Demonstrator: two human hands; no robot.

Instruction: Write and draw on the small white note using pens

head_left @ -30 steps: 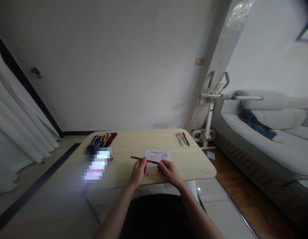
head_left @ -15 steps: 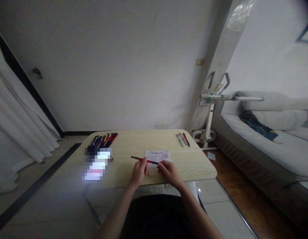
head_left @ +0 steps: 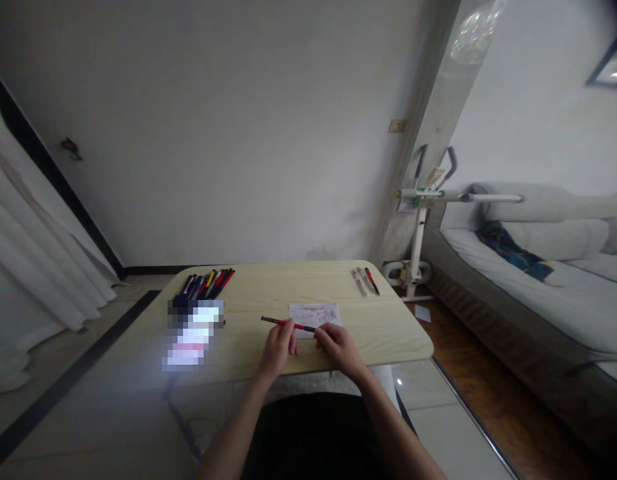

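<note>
A red and black pen [head_left: 303, 327] lies crosswise between my two hands, just above the near edge of a sheet of paper with marks on it [head_left: 316, 313]. My left hand [head_left: 279, 343] pinches the pen around its middle, the dark end sticking out to the left. At the pen's right, dark end, the fingers of my right hand [head_left: 336, 343] are closed on it. Both hands are over the front part of the pale wooden table [head_left: 268, 287]. The fingers partly hide the pen and the paper.
Several pens and markers [head_left: 206, 283] lie in a row at the table's back left, near a bright pixelated patch [head_left: 193, 333]. A few pens [head_left: 366, 281] lie at the back right. Beyond stand white exercise equipment [head_left: 417, 247] and a sofa [head_left: 518, 287].
Both hands keep their hold on the pen, with hardly any movement. The whole view has shifted slightly.
</note>
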